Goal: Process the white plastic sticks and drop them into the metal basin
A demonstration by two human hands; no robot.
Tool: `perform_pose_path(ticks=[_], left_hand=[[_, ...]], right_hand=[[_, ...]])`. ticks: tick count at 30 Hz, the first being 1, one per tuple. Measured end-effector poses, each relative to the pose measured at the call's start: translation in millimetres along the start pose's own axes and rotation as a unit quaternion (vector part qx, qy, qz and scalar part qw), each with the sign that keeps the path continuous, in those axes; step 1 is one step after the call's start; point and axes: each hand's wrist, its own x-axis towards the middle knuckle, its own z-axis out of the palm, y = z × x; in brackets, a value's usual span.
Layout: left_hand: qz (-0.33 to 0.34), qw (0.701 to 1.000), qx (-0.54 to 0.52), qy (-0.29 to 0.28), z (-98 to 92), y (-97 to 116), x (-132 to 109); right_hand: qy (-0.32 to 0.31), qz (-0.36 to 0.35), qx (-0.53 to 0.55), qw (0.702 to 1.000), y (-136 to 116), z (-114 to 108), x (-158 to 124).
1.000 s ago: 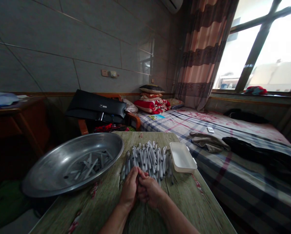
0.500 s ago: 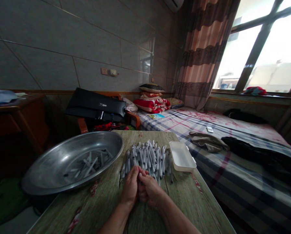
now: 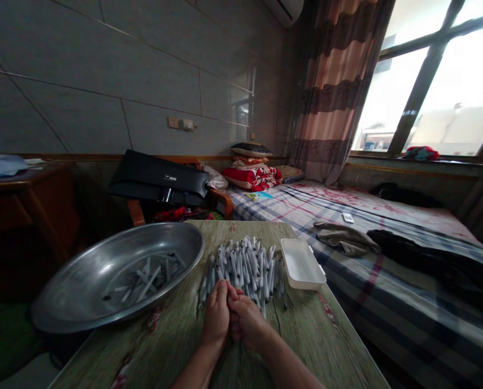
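A heap of grey and white pen-like tubes [image 3: 245,265] lies on the green wood-grain table [image 3: 164,346]. My left hand [image 3: 216,317] and my right hand [image 3: 246,320] rest side by side at the heap's near edge, fingertips pressed together in a pinch. What they pinch is too small to make out. A wide metal basin [image 3: 83,292] with several of the same tubes in it stands to the left of my hands. A small white tray [image 3: 302,265] sits just right of the heap.
A bed with a plaid sheet [image 3: 347,270] runs along the table's right side, with clothes and a small white device on it. A black case [image 3: 156,178] and folded blankets lie behind the table. A wooden desk [image 3: 22,200] stands at far left.
Both hands stay pinched together at the near edge of the heap. The view has shifted slightly; nothing else has moved.
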Motion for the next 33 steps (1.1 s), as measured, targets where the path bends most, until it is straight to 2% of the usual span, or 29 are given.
perform_pose_path(ticks=[4, 9, 14, 19, 23, 26, 30, 33], left_hand=[[0.021, 1.0, 0.01, 0.018, 4.3, 8, -3], [0.055, 0.998, 0.003, 0.034, 4.8, 9, -5], [0.042, 0.999, -0.024, -0.003, -0.3, 1, 1], [0.043, 0.998, -0.046, -0.022, -6.0, -16, 11], [0.045, 0.998, -0.035, -0.014, -6.4, -16, 12], [0.049, 0.998, -0.029, -0.021, -5.3, -11, 9], [-0.008, 0.994, -0.098, -0.055, -2.9, -12, 7], [-0.027, 0.99, -0.126, -0.048, -0.1, -17, 9]], right_hand=[[0.026, -0.028, -0.036, 0.999, -1, 6, 1], [0.028, -0.055, -0.044, 0.997, -3, 9, 0], [0.008, -0.061, -0.021, 0.998, 3, 1, 4], [-0.033, -0.216, -0.03, 0.975, 4, -7, 10], [-0.035, -0.27, -0.098, 0.957, 4, -9, 12], [-0.017, -0.246, -0.068, 0.967, 10, -9, 12], [0.032, -0.156, -0.014, 0.987, 16, -7, 10], [0.03, -0.127, -0.016, 0.991, 14, -4, 9]])
